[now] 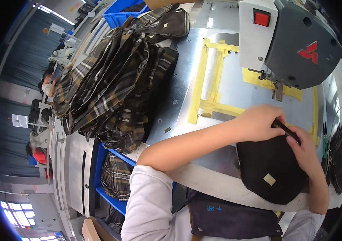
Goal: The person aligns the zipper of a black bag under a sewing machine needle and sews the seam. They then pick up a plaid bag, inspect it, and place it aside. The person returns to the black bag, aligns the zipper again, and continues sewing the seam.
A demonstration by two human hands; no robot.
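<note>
Both the left hand (259,122) and right hand (305,146) pinch the black strap (285,129) atop the soft, floppy dark bag (271,168), below the sewing machine (295,40)

Just beyond the fingertips (280,120) the sewing machine head (299,40) hangs low with its presser foot (277,93) — little room there. Left of the fingers the metal table (187,88) lies open across the yellow tape (211,76), until the heap of plaid bags (110,84) blocks the way. Below the fingers the dark bag (271,168) covers the table edge.
</note>
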